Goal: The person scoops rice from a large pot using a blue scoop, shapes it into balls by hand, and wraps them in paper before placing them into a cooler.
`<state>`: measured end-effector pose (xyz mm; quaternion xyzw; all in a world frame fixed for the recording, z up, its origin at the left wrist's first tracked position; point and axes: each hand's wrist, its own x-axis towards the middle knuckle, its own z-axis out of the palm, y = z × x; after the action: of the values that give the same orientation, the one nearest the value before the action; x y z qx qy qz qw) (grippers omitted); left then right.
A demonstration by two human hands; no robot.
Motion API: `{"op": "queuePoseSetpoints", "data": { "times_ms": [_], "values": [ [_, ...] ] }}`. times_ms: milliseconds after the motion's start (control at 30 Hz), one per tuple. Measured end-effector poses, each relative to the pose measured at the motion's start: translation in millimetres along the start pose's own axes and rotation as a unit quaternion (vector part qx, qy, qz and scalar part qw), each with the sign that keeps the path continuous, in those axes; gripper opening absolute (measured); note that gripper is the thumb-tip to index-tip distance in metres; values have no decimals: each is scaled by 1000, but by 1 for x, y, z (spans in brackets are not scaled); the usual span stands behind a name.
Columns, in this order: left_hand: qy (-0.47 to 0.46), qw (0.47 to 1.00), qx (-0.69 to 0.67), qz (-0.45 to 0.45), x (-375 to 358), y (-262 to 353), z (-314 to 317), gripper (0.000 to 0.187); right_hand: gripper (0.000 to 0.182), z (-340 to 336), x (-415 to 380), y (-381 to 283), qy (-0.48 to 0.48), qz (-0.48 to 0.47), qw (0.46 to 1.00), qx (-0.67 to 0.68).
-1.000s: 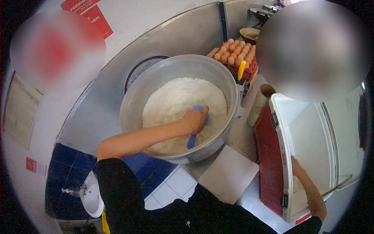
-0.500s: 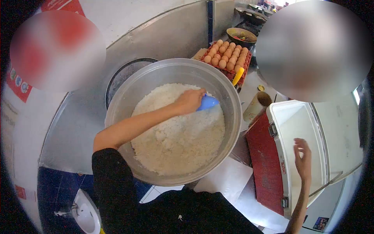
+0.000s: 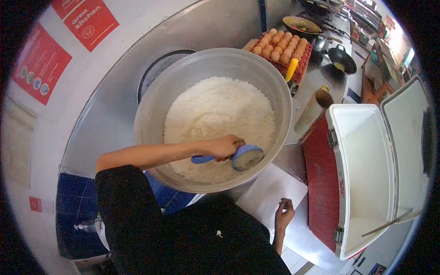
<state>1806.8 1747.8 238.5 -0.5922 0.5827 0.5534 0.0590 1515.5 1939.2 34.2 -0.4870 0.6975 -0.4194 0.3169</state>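
My left hand [image 3: 225, 146] is closed round a blue plastic dipper [image 3: 251, 155], low over the near right part of a large metal pot [image 3: 147, 133]. The dipper is tilted, with some rice in its bowl, and its handle sticks out to the left under my hand. White cooked rice [image 3: 220, 103] fills the pot's lower part, with a hollow and loose clumps on top. Away from the pot, my right hand [image 3: 284, 214] hangs beside a white sheet or board [image 3: 272, 188], fingers loosely curled and nothing visible in them.
A red and white cooler box [image 3: 366, 156] stands at the right, lid raised. Behind the pot are a tray of eggs [image 3: 284, 45], a yellow handle [image 3: 292, 69], a cylindrical container [image 3: 314, 110] and pans [image 3: 343, 59]. A round dark-rimmed lid [image 3: 160, 64] leans behind the pot.
My left hand has drawn the dipper from the far right of the rice toward the pot's near side. My right hand has moved from above the cooler box to the left, nearer my body.
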Motion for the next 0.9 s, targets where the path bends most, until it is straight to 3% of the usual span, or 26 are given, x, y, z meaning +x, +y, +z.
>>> {"op": "queuePoseSetpoints", "data": {
  "times_ms": [133,200,233,300,433,500,567,633,667,700,800,833,867,900],
  "values": [
    [44,997,-57,24,15,-26,9,28,9,-4,-32,61,-27,25,997,-61],
    [191,934,74,294,54,-48,18,31,9,-11,-47,80,-33,-74,988,-128],
    [187,934,75,296,42,-35,17,31,9,-15,-49,83,-30,-72,989,-128],
    [26,996,-29,77,8,-18,15,32,10,-22,-57,89,-81,-100,984,-120],
    [12,1000,-19,11,-67,-3,4,32,3,-20,-60,106,-98,-203,963,-149],
    [39,983,-178,21,-95,0,0,33,6,-17,-53,103,-108,-218,959,-147],
    [56,983,-173,40,-109,-5,4,34,10,-19,-52,99,-149,-216,954,-146],
    [123,904,-395,105,-119,-4,20,39,16,-18,-53,108,-209,-236,927,-203],
    [100,912,-385,99,-118,3,33,39,20,-19,-54,108,-226,-253,913,-229],
    [52,878,-446,168,-117,12,52,40,26,-13,-57,121,-219,-291,895,-257],
    [-98,708,-622,319,-109,35,124,44,34,-14,-64,127,-253,-311,887,-231],
    [-138,673,-656,314,-91,33,155,46,38,-19,-67,119,-279,-301,881,-235],
    [-173,638,-683,309,-63,25,189,47,40,-13,-70,130,-243,-334,877,-245],
    [-248,576,-738,249,-34,8,222,45,40,-8,-76,136,-231,-310,888,-247]
  ]
}}
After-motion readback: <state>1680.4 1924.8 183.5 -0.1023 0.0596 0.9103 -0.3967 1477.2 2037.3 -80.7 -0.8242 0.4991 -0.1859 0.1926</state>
